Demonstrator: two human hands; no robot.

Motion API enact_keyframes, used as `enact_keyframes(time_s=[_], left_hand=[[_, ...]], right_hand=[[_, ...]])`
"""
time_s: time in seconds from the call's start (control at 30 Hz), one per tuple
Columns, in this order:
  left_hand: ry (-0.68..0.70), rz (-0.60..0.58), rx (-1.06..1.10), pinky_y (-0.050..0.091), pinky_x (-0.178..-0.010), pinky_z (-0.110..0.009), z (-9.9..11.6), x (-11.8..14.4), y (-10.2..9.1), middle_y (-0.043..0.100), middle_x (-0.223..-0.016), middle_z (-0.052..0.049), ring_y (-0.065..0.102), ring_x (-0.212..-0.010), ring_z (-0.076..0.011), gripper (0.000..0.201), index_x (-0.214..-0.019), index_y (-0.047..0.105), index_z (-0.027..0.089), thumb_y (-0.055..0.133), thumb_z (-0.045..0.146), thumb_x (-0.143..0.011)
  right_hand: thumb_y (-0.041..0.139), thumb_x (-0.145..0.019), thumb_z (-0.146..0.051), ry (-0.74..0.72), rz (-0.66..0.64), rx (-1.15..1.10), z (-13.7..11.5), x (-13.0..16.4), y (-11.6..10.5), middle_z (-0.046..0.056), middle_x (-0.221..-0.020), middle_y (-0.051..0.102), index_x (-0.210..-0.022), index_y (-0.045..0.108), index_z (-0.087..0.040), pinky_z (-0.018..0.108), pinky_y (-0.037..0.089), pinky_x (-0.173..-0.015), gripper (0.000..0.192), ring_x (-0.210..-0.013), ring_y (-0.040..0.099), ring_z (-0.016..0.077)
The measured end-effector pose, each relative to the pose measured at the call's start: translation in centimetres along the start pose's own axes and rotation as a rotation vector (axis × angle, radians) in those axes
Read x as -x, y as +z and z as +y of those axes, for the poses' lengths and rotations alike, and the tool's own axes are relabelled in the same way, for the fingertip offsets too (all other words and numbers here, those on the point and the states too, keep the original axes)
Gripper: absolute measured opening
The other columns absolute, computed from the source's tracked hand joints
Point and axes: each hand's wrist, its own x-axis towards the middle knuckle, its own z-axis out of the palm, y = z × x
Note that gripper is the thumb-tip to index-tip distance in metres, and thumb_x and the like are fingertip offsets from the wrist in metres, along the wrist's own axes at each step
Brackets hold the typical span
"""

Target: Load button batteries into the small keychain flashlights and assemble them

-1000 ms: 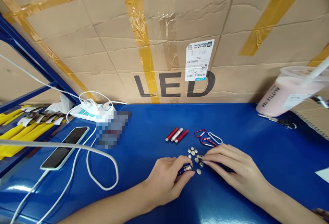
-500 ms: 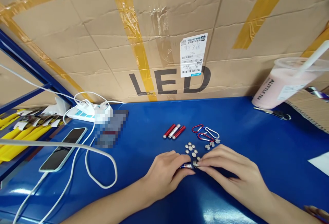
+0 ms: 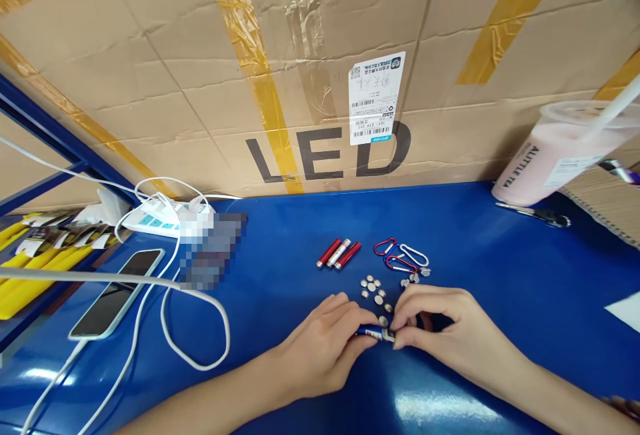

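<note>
My left hand is closed round a small blue mini flashlight, its barrel lying between thumb and index finger. At its right end a small silver part shows, and my right hand pinches there with thumb and fingertips. What exactly those fingertips hold is too small and covered to tell. Just beyond the barrel lie several silver button cells, the nearest one close to my fingertips. Several small silver pieces sit behind my right hand.
Red mini flashlights flank a silver one. Carabiners lie right of them. A large carton walls the back. A drink cup stands right; a phone, white cable and power strip are left.
My right fingertips have shifted slightly right and down and now pinch at the flashlight's end. The flashlight and left hand have moved a little right. A cell lies uncovered behind the barrel.
</note>
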Motion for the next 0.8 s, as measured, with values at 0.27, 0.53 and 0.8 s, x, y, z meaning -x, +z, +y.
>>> enact_keyframes(time_s=[0.27, 0.53, 0.8], left_hand=[[0.055, -0.02, -0.018, 0.042, -0.064, -0.026, -0.2, 0.1, 0.3, 0.062, -0.075, -0.005, 0.047, -0.063, -0.0153, 0.027, -0.093, 0.052, 0.013, 0.028, 0.023, -0.1], [0.095, 0.021, -0.117, 0.042, -0.055, -0.025, -0.4, 0.1, 0.6, 0.055, -0.065, -0.005, 0.048, -0.057, -0.0159, 0.033, -0.089, 0.052, 0.013, 0.022, 0.023, -0.1], [0.13, 0.076, -0.249, 0.034, -0.048, -0.025, -0.4, 0.1, 0.4, 0.051, -0.061, -0.002, 0.04, -0.05, -0.0142, 0.03, -0.092, 0.056, 0.012, 0.026, 0.016, -0.097]], right_hand=[[0.052, -0.091, -0.025, -0.121, -0.211, 0.079, 0.7, 0.3, -0.1, -0.002, -0.07, 0.065, -0.071, 0.066, -0.023, 0.02, 0.048, -0.054, 0.024, -0.059, 0.062, 0.0104], [0.031, -0.095, -0.013, -0.38, -0.214, 0.441, -0.3, 0.7, 0.3, 0.0, -0.061, 0.058, -0.073, 0.058, -0.019, 0.025, 0.04, -0.046, 0.035, -0.05, 0.054, 0.0125], [0.035, -0.094, -0.022, 0.1, -0.303, -0.044, -0.6, 1.4, 1.8, 0.0, -0.06, 0.055, -0.067, 0.051, -0.02, 0.019, 0.042, -0.044, 0.032, -0.047, 0.054, 0.01]])
